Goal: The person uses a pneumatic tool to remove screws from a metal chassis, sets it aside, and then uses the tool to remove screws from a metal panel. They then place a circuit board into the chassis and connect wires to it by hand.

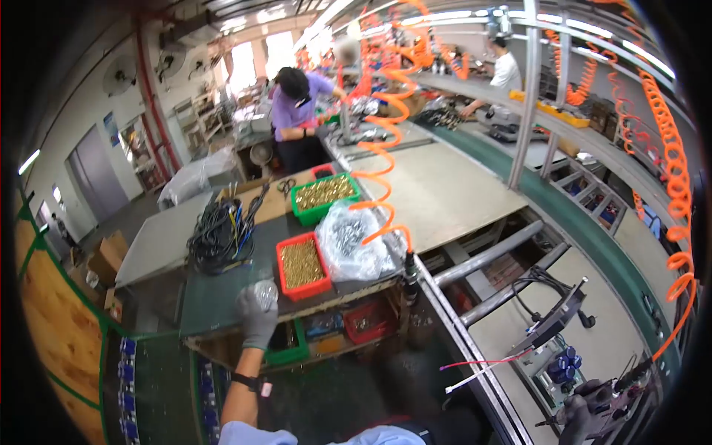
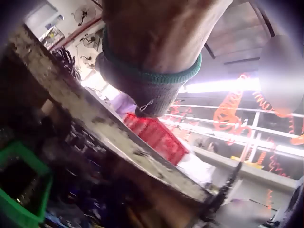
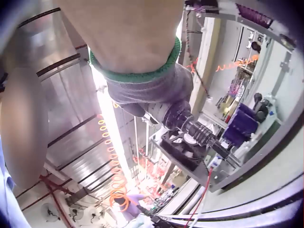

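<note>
In the head view my gloved left hand point(image 1: 257, 326) is at the front edge of the dark bench. Its fingers are right at a small, clear, shiny thing point(image 1: 265, 294); I cannot tell whether they grip it. The left wrist view shows the glove's cuff point(image 2: 152, 78), with the fingers hidden. Just right of that hand stands a red bin point(image 1: 302, 267) of small brass-coloured parts. My gloved right hand point(image 1: 582, 411) grips a power screwdriver point(image 3: 202, 134) on an orange coiled hose. The screwdriver's bit end points toward blue-purple parts point(image 3: 241, 124) on a unit point(image 1: 549, 371).
A green bin point(image 1: 322, 210) of brass-coloured parts and a plastic bag point(image 1: 348, 241) of metal pieces share the bench with black cables point(image 1: 222, 233). Another screwdriver point(image 1: 410, 274) hangs by the metal rail. A black bracket-like part point(image 1: 552, 319) sits above the unit. Two people work farther back.
</note>
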The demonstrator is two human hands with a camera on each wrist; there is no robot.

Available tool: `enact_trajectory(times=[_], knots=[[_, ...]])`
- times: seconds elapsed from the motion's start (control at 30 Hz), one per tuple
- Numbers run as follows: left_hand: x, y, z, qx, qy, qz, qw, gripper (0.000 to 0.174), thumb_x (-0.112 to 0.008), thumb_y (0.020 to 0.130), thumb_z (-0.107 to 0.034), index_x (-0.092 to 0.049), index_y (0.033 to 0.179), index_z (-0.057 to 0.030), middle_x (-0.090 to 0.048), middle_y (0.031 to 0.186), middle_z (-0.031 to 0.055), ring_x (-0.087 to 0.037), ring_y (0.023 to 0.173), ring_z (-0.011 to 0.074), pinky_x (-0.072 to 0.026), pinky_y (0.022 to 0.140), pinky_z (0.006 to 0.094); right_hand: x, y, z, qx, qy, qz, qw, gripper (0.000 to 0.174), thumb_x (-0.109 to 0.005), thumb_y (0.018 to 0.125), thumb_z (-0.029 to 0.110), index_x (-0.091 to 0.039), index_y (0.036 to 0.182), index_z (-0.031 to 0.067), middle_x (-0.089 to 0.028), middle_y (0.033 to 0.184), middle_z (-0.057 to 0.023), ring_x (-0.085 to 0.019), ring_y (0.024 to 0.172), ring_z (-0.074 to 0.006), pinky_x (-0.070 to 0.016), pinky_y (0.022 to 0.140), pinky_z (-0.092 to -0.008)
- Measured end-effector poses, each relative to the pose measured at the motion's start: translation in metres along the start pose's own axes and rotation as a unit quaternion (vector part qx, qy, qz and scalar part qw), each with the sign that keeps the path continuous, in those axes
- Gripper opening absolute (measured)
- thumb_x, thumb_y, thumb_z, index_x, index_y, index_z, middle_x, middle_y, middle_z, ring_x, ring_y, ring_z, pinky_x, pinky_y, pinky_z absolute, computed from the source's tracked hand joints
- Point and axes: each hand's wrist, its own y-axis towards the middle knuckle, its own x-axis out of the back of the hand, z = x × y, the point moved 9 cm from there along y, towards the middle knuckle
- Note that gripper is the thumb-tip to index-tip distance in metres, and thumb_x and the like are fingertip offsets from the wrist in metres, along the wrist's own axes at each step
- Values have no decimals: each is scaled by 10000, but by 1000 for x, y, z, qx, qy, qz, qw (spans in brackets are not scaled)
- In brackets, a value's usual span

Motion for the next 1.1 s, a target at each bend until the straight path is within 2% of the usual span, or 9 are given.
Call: enact_trajectory(times=[0.03, 0.17, 0.27, 0.4, 0.53, 0.8, 0.93, 1.0, 1.1], knots=[[-20, 0, 28, 19, 25, 21, 999, 838, -813, 725, -378, -463, 1394, -14, -541, 1325, 248, -527, 1229, 442, -412, 1071, 538, 16, 7, -25, 49, 51, -100, 992, 528, -663, 751, 102, -524, 1259, 73, -565, 961, -73, -599, 736, -141, -524, 599, -263], [-58, 5, 67, 101, 42, 106, 988, 1057, -876, 608, -539, -444, 1429, -32, -578, 1310, 256, -530, 1244, 438, -425, 1059, 537, 32, 4, -51, 88, 103, -182, 974, 409, -647, 722, 22, -569, 1124, 32, -584, 951, -62, -593, 776, -139, -502, 655, -266], [-62, 7, 68, 144, 16, 148, 978, 1085, -876, 614, -558, -432, 1450, -28, -609, 1289, 262, -561, 1227, 429, -449, 1050, 512, 47, 8, -89, 118, 97, -203, 967, 522, -644, 718, -104, -558, 1221, 3, -629, 1047, -79, -631, 851, -154, -535, 702, -281], [-18, 2, 46, 208, 4, 150, 967, 1051, -881, 660, -466, -406, 1479, -8, -570, 1366, 276, -524, 1295, 442, -445, 1080, 498, 26, -1, -59, 103, 36, -175, 978, 341, -633, 729, -118, -621, 1052, -9, -643, 947, -75, -610, 827, -126, -501, 700, -250], [2, -19, 41, 114, -20, 54, 992, 1023, -893, 638, -404, -425, 1453, 0, -581, 1322, 265, -552, 1225, 438, -455, 1040, 514, 39, 0, -85, 102, -1, -184, 978, 359, -621, 718, -119, -629, 1054, 7, -649, 934, -55, -608, 824, -119, -484, 763, -264], [97, -95, -217, -146, -203, 152, 956, 956, -927, 565, -291, -476, 1354, 6, -552, 1199, 202, -576, 1092, 388, -498, 959, 456, 42, -4, -74, 130, 73, -223, 963, 395, -585, 720, -116, -609, 1087, 28, -627, 944, -46, -609, 873, -147, -507, 818, -294], [118, -168, -370, -343, -406, 259, 807, 895, -938, 531, -340, -545, 1263, -7, -590, 1142, 179, -569, 1069, 388, -468, 946, 488, 39, -15, -86, 160, 5, -211, 964, 380, -652, 779, -117, -629, 1138, 3, -659, 1008, -40, -634, 958, -145, -525, 858, -310], [115, -215, -424, -385, -472, 304, 732, 930, -921, 522, -328, -517, 1289, 9, -573, 1162, 179, -552, 1091, 393, -478, 947, 487, 37, -15, -84, 129, 57, -227, 964, 327, -640, 769, -108, -636, 1055, 50, -625, 922, -27, -595, 773, -93, -515, 622, -271], [110, -269, -489, -421, -512, 316, 679, 904, -907, 557, -349, -515, 1285, 16, -569, 1154, 179, -548, 1077, 397, -487, 942, 482, 39, -19, -60, 138, 72, -241, 958, 364, -670, 818, -92, -626, 1165, 9, -665, 945, -42, -640, 777, -102, -531, 655, -255]])
